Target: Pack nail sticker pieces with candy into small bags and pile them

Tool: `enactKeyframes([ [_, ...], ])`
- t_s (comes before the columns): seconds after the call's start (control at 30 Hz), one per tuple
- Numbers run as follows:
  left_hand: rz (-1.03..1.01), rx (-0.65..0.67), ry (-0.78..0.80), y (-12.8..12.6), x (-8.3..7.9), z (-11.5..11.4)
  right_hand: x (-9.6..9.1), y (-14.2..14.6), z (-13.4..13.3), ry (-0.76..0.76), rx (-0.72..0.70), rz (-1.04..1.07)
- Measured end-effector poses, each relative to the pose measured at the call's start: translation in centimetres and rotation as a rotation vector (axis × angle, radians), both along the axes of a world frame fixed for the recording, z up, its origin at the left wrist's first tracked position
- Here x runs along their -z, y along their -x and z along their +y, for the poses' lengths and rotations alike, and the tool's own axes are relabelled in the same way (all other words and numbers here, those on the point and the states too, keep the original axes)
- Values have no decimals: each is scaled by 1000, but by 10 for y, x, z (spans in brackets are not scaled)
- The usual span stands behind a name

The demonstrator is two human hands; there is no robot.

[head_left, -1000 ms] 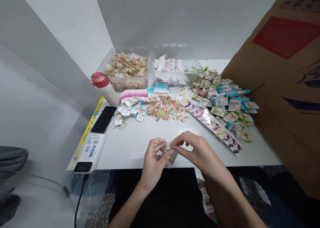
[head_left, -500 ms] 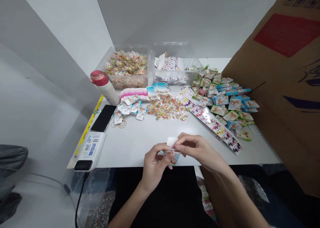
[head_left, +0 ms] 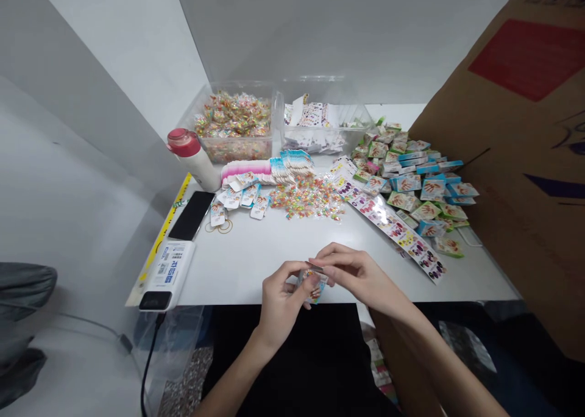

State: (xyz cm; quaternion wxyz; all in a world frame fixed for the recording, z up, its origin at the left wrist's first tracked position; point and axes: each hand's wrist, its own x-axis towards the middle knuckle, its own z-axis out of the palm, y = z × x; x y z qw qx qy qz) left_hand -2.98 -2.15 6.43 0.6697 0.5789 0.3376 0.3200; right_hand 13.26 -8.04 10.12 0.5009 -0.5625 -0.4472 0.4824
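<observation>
Close to the table's front edge, my left hand (head_left: 282,298) grips a small printed cardboard box (head_left: 315,288) with a blue edge and a picture of a hand on it. My thumb lies across its front, and the fingers wrap round its back. My right hand (head_left: 351,272) is closed at the box's top, with thumb and fingertips pinching the flap, which is mostly hidden. Beyond my hands lie a heap of small clear packets with coloured bits (head_left: 307,196) and a long strip of nail stickers (head_left: 392,227).
Finished-looking small boxes (head_left: 423,185) are piled at right beside a large brown carton (head_left: 516,179). Two clear bins (head_left: 247,149) (head_left: 320,138) stand behind flat box blanks (head_left: 253,172). At left are a bottle (head_left: 194,161), a phone (head_left: 192,214) and a power bank (head_left: 169,274).
The white flap that stood up above the box is now folded down under my right fingers. My left hand keeps its hold on the box. The view has shifted slightly.
</observation>
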Motion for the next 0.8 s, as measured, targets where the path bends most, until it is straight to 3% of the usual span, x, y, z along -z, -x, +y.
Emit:
enactKeyframes([
  [0.2,-28,98,112,-2,-5,1,1,-3,1,96,68,75],
  [0.4,-74,65,137,2,-10,1,-2,-1,2,127,79,131],
  [0.6,-51,79,171,5,-12,0,-8,3,-3,57,70,-104],
  [0.8,-55,35,143,6,-9,-6,-22,1,-11,48,-153,-317],
])
